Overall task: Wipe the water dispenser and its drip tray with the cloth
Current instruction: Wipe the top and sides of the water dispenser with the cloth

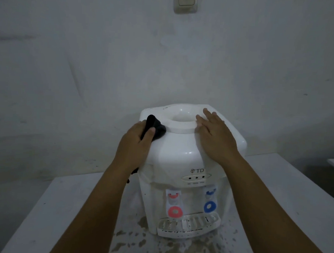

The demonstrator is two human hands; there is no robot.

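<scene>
Our left hand grips the black cloth on the water dispenser top's left shoulder; our flat right hand steadies it; the drip tray lies well below, toward us

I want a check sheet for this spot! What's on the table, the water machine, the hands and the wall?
Surface: white table, stained patches near the front.
Job's things: white water dispenser upright on the table; drip tray with dark specks; black cloth on the dispenser's top left.
Clutter: nothing seen.
Grippers: left hand grips the cloth; right hand rests flat on the dispenser's top, fingers straight.
Cables: nothing seen.
Surroundings: pale wall, wall switch above.
</scene>
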